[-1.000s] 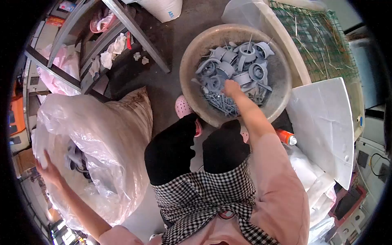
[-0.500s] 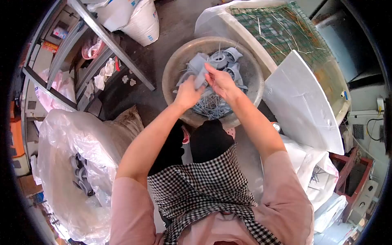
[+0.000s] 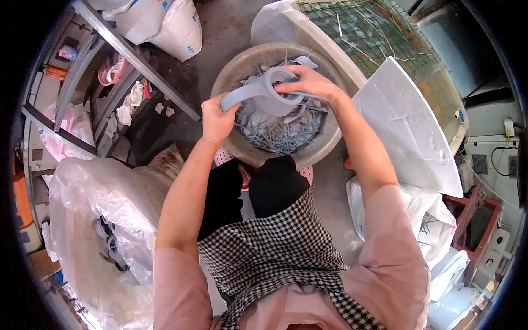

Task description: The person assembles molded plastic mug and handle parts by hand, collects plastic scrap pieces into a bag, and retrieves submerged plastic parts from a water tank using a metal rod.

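Observation:
Over the round basin (image 3: 220, 82) I hold up a grey moulded plastic part (image 3: 267, 94), with a wide ring and a curved, strap-like end. My left hand (image 3: 218, 122) is closed on the curved end. My right hand (image 3: 311, 85) grips the ring, its thumb and fingers at the opening. Below, the basin holds thin grey plastic sticks (image 3: 280, 132) in a tangle, and more grey parts (image 3: 305, 61) lie toward its far side. The held part hides some of what lies in the basin.
On the left stands a large clear plastic bag (image 3: 82, 220) with grey rings inside, below a metal rack (image 3: 137, 55). White sacks (image 3: 179, 33) stand at the back. A white foam board (image 3: 410, 126) leans by a net-covered tub (image 3: 308, 33) on the right.
My hands were close together over the basin, blurred around grey pieces. Now they are wider apart with the ringed part raised between them, and the view has shifted slightly.

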### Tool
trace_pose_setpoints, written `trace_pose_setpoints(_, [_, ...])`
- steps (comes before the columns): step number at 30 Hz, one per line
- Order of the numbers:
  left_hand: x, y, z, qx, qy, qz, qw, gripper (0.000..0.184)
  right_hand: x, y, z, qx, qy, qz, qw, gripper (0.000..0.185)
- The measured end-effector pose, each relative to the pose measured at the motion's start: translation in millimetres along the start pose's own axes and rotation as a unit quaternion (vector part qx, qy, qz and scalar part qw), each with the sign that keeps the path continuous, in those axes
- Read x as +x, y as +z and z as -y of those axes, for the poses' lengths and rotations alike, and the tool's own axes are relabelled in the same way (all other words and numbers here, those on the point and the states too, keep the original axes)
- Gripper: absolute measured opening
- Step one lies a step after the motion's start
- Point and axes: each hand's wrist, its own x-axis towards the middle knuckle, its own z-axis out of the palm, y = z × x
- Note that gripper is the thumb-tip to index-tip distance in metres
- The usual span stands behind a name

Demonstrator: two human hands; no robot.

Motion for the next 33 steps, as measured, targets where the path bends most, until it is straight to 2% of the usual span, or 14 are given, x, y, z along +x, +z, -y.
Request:
trace_pose_setpoints(2, [-1,-3,-1,0.147,0.09,0.013,0.985,0.026,11,1,-11,-0.073,-0.066,0.007,0.995,0.034])
trace_pose_setpoints(4, [-6,6,-13,0.136,0.108,-0.007,0.985,0.025,18,5,-23,-0.276,-0.093,-0.054,0.955,0.031])
trace_pose_setpoints(10, [-6,18,-11,0.288,0.077,0.052,0.953,0.021,25,12,-72,-0.309,-0.054,-0.159,0.936,0.031])
trace_pose_setpoints(12, [-5,16,-10,0.312,0.064,0.068,0.946,0.021,33,-4,-85,-0.212,0.052,-0.031,0.975,0.039])
trace_pose_setpoints(14, [-2,12,-9,0.335,0.05,0.086,0.937,0.02,34,-33,-111,0.044,0.063,-0.046,0.996,0.071])
trace_pose_setpoints(16, [0,9,-6,0.351,-0.025,0.087,0.932,0.02,37,-72,-158,-0.091,0.086,-0.133,0.983,0.067])
trace_pose_setpoints(18, [-1,6,-6,0.367,-0.041,0.1,0.924,0.018,44,-97,-206,-0.256,0.265,-0.196,0.909,0.08])
trace_pose_setpoints(19, [-1,7,-7,0.358,-0.071,0.105,0.925,0.02,49,-97,-222,-0.256,0.267,-0.19,0.91,0.08])
trace_pose_setpoints(21, [3,8,-3,0.352,-0.111,0.113,0.922,0.022,58,-92,-255,-0.277,0.337,-0.314,0.843,0.09])
trace_pose_setpoints(24, [10,5,10,0.329,-0.215,0.12,0.912,0.033,76,-84,-317,-0.217,0.302,-0.383,0.845,0.093])
trace_pose_setpoints(26, [16,0,18,0.201,-0.276,0.104,0.934,0.045,72,-79,-299,-0.225,0.309,-0.367,0.848,0.095])
trace_pose_setpoints(28, [18,3,19,0.208,-0.284,0.111,0.929,0.045,65,-75,-274,-0.28,0.303,-0.287,0.865,0.095])
trace_pose_setpoints(32, [15,18,8,0.186,-0.266,0.08,0.943,0.043,49,-55,-195,-0.334,0.205,-0.319,0.863,0.082])
trace_pose_setpoints(33, [14,22,3,0.162,-0.229,0.021,0.96,0.042,47,-53,-179,-0.333,0.204,-0.326,0.861,0.082])
